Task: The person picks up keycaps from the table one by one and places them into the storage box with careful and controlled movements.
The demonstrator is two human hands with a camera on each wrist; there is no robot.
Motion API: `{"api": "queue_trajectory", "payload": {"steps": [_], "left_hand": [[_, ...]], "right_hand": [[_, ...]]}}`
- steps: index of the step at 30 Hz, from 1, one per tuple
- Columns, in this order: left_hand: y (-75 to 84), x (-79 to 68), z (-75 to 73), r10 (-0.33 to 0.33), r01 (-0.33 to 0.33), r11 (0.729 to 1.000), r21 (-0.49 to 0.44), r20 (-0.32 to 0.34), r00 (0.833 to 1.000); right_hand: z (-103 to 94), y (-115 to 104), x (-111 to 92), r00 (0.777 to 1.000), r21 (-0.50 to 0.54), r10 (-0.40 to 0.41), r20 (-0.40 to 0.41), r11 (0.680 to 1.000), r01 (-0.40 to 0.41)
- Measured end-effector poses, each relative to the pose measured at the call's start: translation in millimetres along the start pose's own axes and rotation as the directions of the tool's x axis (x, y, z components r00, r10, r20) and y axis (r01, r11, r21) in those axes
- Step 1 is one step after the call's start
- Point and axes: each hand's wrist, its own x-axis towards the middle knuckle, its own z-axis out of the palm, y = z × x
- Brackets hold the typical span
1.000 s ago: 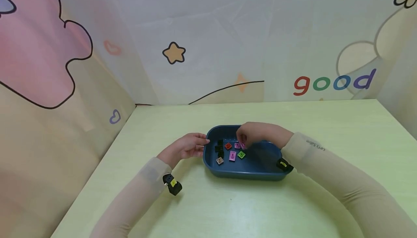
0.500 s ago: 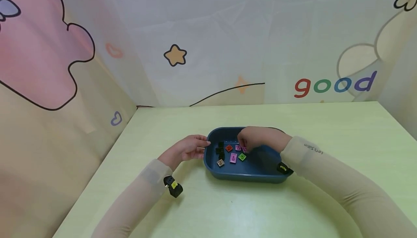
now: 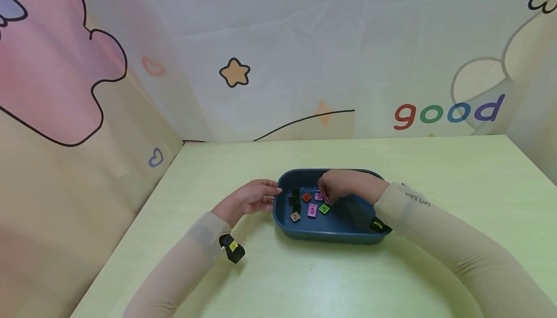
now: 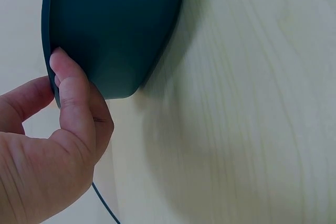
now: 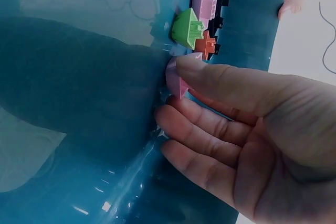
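Observation:
A dark blue tray [image 3: 330, 237] holds several small keycaps, lying with their hollow undersides up. At its left end my left hand [image 3: 250, 198] pinches the rim, thumb on one side and fingers on the other. My right hand [image 3: 341, 183] reaches over the far side into the tray, and its thumb and index finger pinch a pink keycap [image 5: 172, 77] near the tray floor. Close to those fingers lie a green keycap [image 3: 324, 209], a smaller pink one, a larger pink keycap [image 3: 312, 210] and a red-orange keycap [image 3: 306, 197]. Farther left are black keycaps [image 3: 296, 201] and a beige keycap [image 3: 295, 216].
The tray stands on a pale green-yellow table [image 3: 313, 279]. Behind it rises a printed backdrop [image 3: 287, 42] with a star and the word "good". A small black wrist camera [image 3: 232, 249] hangs under the left cuff.
The right hand's fingers have settled slightly lower over the pink keycap. The view has shifted a little; the left hand keeps its hold on the rim, and the other keycaps lie as before.

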Motion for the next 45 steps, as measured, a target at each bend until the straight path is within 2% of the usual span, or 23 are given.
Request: {"api": "queue_trajectory", "payload": {"steps": [7, 12, 17, 24, 35, 45], "left_hand": [[1.4, -1.4, 1.0, -0.003, 0.003, 1.000, 0.001, 0.005, 1.000], [2.4, -2.8, 1.7, 0.003, -0.003, 1.000, 0.001, 0.012, 1.000], [2.3, -3.4, 1.6, -0.004, 0.004, 1.000, -0.002, 0.011, 1.000], [3.7, -2.5, 0.8, -0.002, 0.002, 1.000, -0.008, 0.017, 1.000], [2.4, -3.0, 1.7, -0.004, 0.004, 1.000, -0.004, 0.010, 1.000], [1.8, -4.5, 1.0, 0.012, -0.011, 1.000, -0.022, 0.030, 0.999]], "right_hand": [[-7.0, -1.5, -4.1, 1.000, 0.027, 0.029, 0.002, 0.999, -0.029], [-25.3, -3.1, -16.8, 0.999, 0.040, -0.006, -0.033, 0.999, 0.008], [-44.5, -2.2, -39.1, 0.994, 0.053, -0.042, -0.105, 0.997, 0.047], [-59.6, 10.1, -79.8, 0.975, 0.076, -0.014, -0.224, 0.997, 0.032], [-50.4, 45.6, -129.0, 0.938, 0.109, 0.093, -0.333, 0.992, -0.060], [-35.6, 71.1, -147.8, 0.919, 0.151, 0.161, -0.359, 0.982, -0.113]]}}
